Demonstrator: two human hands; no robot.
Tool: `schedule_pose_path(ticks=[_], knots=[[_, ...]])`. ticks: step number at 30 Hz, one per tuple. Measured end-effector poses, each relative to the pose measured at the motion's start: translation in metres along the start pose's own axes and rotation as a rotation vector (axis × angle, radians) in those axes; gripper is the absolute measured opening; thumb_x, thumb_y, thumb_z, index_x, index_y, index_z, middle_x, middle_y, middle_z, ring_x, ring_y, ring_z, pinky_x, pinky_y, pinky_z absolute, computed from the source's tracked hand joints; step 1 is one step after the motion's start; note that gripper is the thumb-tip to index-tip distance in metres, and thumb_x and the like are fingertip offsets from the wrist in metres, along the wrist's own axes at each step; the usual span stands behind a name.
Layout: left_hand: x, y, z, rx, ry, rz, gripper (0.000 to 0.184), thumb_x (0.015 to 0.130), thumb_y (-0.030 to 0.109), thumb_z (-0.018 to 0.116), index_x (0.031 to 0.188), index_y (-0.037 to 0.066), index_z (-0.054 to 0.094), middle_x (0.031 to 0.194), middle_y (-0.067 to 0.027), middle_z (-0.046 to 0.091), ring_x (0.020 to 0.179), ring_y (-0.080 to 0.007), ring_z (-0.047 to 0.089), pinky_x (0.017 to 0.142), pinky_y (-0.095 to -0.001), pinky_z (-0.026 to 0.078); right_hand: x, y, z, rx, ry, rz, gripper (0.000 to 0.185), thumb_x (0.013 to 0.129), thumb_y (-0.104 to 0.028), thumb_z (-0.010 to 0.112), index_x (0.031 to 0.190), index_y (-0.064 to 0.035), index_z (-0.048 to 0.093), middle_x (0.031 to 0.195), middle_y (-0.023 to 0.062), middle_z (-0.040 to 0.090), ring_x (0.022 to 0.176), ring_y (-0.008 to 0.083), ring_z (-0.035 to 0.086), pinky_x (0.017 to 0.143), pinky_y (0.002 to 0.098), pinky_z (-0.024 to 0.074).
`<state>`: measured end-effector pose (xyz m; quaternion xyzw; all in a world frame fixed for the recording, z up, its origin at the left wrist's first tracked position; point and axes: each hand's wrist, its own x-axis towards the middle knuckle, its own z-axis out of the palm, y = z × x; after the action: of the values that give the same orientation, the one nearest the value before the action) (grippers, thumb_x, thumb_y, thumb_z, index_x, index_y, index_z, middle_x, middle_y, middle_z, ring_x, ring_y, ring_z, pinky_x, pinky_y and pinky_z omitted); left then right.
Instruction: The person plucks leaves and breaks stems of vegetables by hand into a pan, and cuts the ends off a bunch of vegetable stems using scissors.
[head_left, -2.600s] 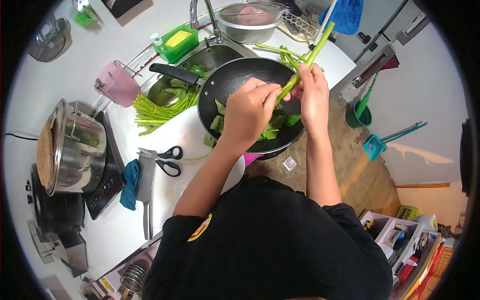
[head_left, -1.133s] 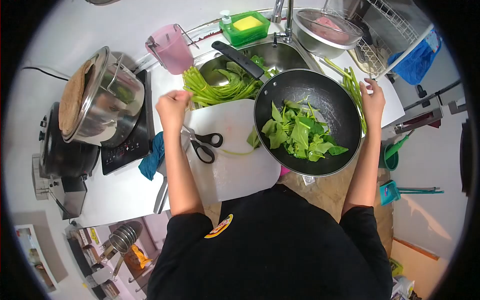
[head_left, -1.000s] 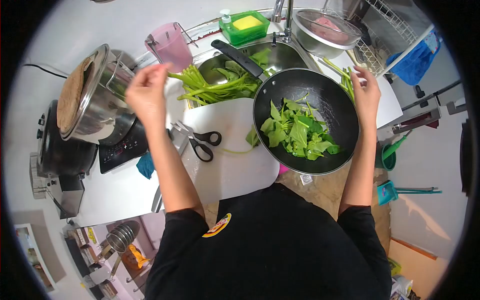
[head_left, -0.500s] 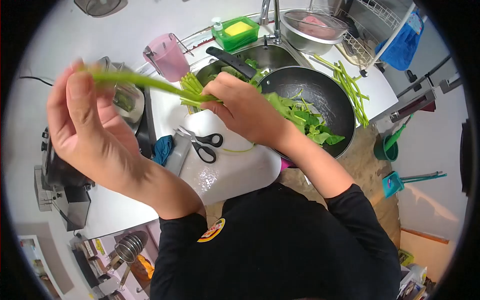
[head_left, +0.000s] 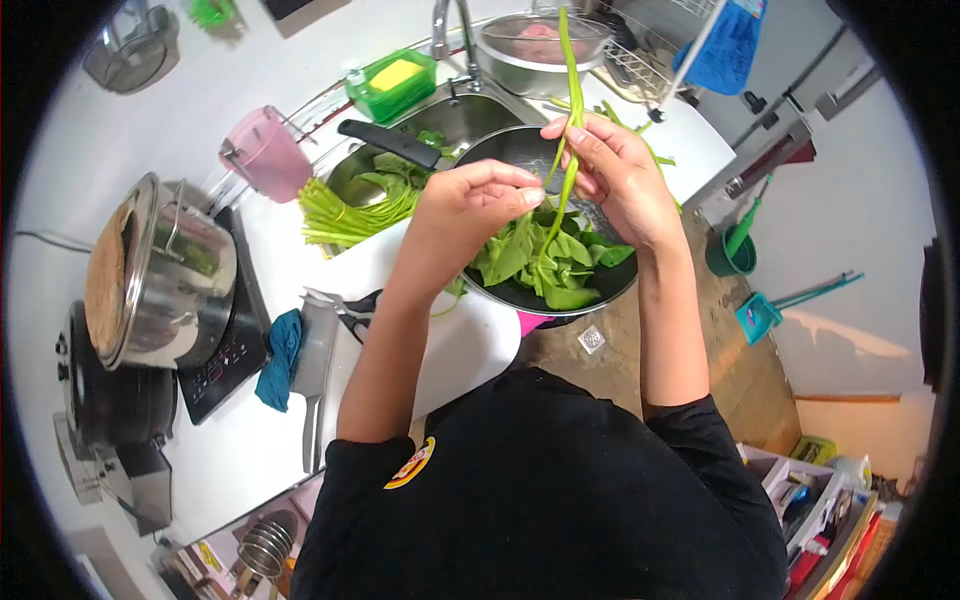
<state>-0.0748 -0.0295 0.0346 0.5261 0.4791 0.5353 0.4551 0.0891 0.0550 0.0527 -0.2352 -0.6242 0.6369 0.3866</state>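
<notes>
A long green stem [head_left: 571, 70] stands upright over the black pan [head_left: 520, 148], its lower end reaching down to the leaves. My right hand [head_left: 625, 180] pinches this stem between thumb and fingers. Left of it, my left hand [head_left: 465, 215] has thumb and fingers pressed together on a thin part of the same greens. Below both hands, green leaves [head_left: 570, 262] lie in the pan. A bundle of greens [head_left: 350, 215] rests at the sink's edge. Black-handled scissors [head_left: 350, 318] lie on the white cutting board [head_left: 465, 350], partly hidden by my left forearm.
Behind the pan are the sink [head_left: 475, 118], a green sponge holder [head_left: 395, 85] and a covered metal bowl [head_left: 540, 70]. At the left stand a pink container [head_left: 270, 155] and a steel pot [head_left: 190, 290]. A cleaver [head_left: 316, 355] lies beside a teal cloth [head_left: 280, 360].
Both hands have moved from the bundle at the left to above the pan. The stem has come along and now points upward. The view has turned as well.
</notes>
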Motion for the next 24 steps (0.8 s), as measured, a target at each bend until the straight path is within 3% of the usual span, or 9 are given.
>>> schedule_pose_path(ticks=[2,5,9,16,20,21,23,24], knots=[[0.011,-0.013,0.012,0.013,0.016,0.026,0.020,0.083,0.014,0.064,0.098,0.001,0.066,0.080,0.0007,0.062,0.061,-0.0031,0.046,0.055,-0.0175,0.037,-0.007,0.001,-0.008,0.042,0.038,0.016,0.020,0.092,-0.018,0.050,0.097,-0.0024,0.061,0.056,-0.0068,0.038,0.048,0.0024,0.032,0.045,0.0189,0.0235],[0.019,-0.017,0.024,-0.029,-0.138,0.037,0.023,0.081,0.013,0.066,0.097,-0.004,0.064,0.085,-0.0044,0.066,0.074,-0.0035,0.057,0.062,-0.0165,0.044,-0.017,-0.001,-0.017,0.078,0.091,0.043,0.020,0.091,-0.019,0.051,0.096,-0.0013,0.061,0.056,-0.0071,0.036,0.047,0.0024,0.030,0.043,0.0193,0.0215],[0.026,-0.021,0.036,-0.043,-0.220,-0.064,0.016,0.081,0.013,0.065,0.091,0.000,0.068,0.076,-0.0014,0.066,0.068,-0.0039,0.056,0.060,-0.0181,0.044,-0.025,-0.001,-0.027,0.081,0.151,0.072,0.021,0.090,-0.019,0.052,0.099,-0.0021,0.060,0.060,-0.0067,0.038,0.047,0.0021,0.028,0.042,0.0191,0.0184],[0.031,-0.036,0.046,-0.466,-0.234,-0.225,0.017,0.084,0.010,0.060,0.096,-0.002,0.061,0.080,-0.0009,0.060,0.067,-0.0057,0.053,0.059,-0.0164,0.043,-0.031,0.002,-0.027,0.210,0.284,-0.008,0.021,0.091,-0.022,0.049,0.095,-0.0026,0.055,0.064,-0.0006,0.049,0.046,0.0030,0.033,0.041,0.0177,0.0225],[0.044,-0.061,0.036,-0.813,0.230,-0.222,0.016,0.086,0.011,0.058,0.096,-0.001,0.056,0.081,-0.0003,0.055,0.066,-0.0066,0.051,0.057,-0.0172,0.043,-0.037,0.007,-0.011,0.221,0.357,-0.079,0.019,0.091,-0.023,0.049,0.091,-0.0038,0.053,0.066,0.0019,0.052,0.046,0.0042,0.035,0.042,0.0180,0.0246],[0.049,-0.066,0.027,-0.839,0.285,-0.179,0.013,0.087,0.018,0.057,0.093,0.007,0.056,0.083,-0.0020,0.056,0.076,-0.0127,0.052,0.072,-0.0237,0.041,-0.039,0.007,-0.009,0.249,0.381,-0.127,0.020,0.091,-0.023,0.049,0.091,-0.0038,0.053,0.066,0.0020,0.052,0.046,0.0042,0.035,0.042,0.0180,0.0251],[0.049,-0.077,0.009,-0.808,0.308,-0.055,0.012,0.087,0.017,0.056,0.092,0.006,0.056,0.084,-0.0019,0.058,0.076,-0.0096,0.051,0.072,-0.0225,0.040,-0.040,0.000,-0.010,0.235,0.422,-0.154,0.019,0.092,-0.021,0.049,0.089,-0.0032,0.053,0.064,0.0010,0.052,0.045,0.0039,0.039,0.040,0.0184,0.0274],[0.046,-0.070,0.010,-0.603,0.255,-0.027,0.012,0.087,0.017,0.056,0.092,0.005,0.056,0.085,-0.0018,0.059,0.075,-0.0084,0.050,0.071,-0.0218,0.040,-0.041,-0.002,-0.012,0.227,0.447,-0.168,0.018,0.092,-0.021,0.050,0.088,-0.0029,0.053,0.063,0.0005,0.051,0.045,0.0038,0.040,0.039,0.0186,0.0285]])
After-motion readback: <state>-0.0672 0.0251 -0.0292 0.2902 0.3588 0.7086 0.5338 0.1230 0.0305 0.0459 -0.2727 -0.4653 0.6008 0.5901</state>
